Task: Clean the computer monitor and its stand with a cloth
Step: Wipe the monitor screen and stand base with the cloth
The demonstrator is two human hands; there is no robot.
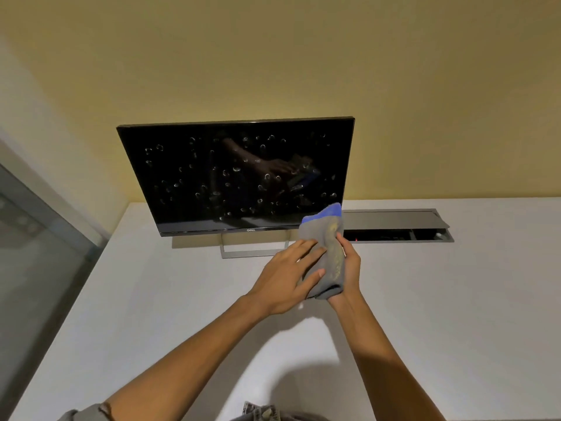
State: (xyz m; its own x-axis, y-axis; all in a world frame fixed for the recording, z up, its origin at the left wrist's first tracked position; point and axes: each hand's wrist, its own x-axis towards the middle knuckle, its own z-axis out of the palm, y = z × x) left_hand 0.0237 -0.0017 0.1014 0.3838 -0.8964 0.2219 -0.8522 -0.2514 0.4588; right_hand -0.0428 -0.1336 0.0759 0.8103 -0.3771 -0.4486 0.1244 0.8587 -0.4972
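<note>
In front of the monitor (235, 174), low over the white desk (455, 299), a person holds a grey cloth (326, 253) between 2 hands. The right hand (350, 265) has its fingers curled round the cloth from the far side and grips it. The left hand (287, 278) lies against the near side with fingers mostly straight and the thumb pressing the fabric, more smoothing than clutching.

The cloth looks soft and light, limp enough to fold on itself; it hangs bunched, with a blue patch at its top edge that sits just before the screen's lower right corner. I judge it needs gathering into a flat pad in 1 hand before it wipes well, as loose ends would only drag.

The monitor stands at the back of the desk against the yellow wall (273, 56), tilted slightly back. Its black glass is dotted all over with pale droplet marks, so the wiping seems barely begun. The panel looks thin and probably light and easy to rock, and glass like this scratches or smears, so gentle pressure is wise, with the spare hand steadying the top or side edge, not the screen face.

Below it, the silver stand (253, 253) is an open rectangular frame, stiff and narrow, easy to pinch through the cloth. A cable hatch (394, 220) lies open to the right.
</note>
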